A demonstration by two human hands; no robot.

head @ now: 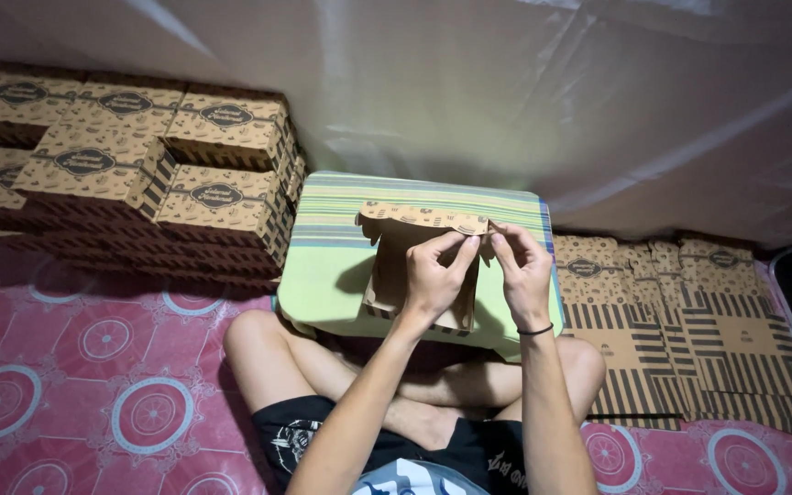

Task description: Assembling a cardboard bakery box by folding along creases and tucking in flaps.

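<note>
From the head view, a tall heap of folded brown boxes sits on the left of the patterned mat, while a thick spread of flat blanks waits on the right, so plenty looks left to fold. One half-formed box stands over the green striped cushion. The left hand and right hand are both raised, fingertips pinched shut on its top flap, wrists bent inward.
</note>
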